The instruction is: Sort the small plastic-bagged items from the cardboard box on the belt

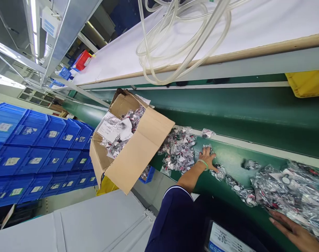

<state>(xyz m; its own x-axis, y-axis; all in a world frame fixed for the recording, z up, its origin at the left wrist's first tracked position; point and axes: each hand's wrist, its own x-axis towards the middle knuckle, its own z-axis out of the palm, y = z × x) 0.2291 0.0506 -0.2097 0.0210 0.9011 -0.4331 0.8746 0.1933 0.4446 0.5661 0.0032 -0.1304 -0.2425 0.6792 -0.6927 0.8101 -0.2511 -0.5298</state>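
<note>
My left hand [208,158], with a green band on the wrist and a navy sleeve on the arm, lies flat with fingers spread on the green table [267,115]. It rests at the edge of a heap of small clear plastic packets [179,148] that spills from a tipped cardboard box [138,150]. My right hand [293,229] reaches in at the bottom right with fingers stretched out, touching the near side of a second, bigger pile of packets [285,190]. Neither hand holds anything.
The box overhangs the table's left end, with more packets and a paper slip inside. Loose packets [208,133] trail between the piles. Clear tubing [180,38] coils on the white shelf above. A yellow bin [307,82] sits at right, stacked blue crates [30,147] at left.
</note>
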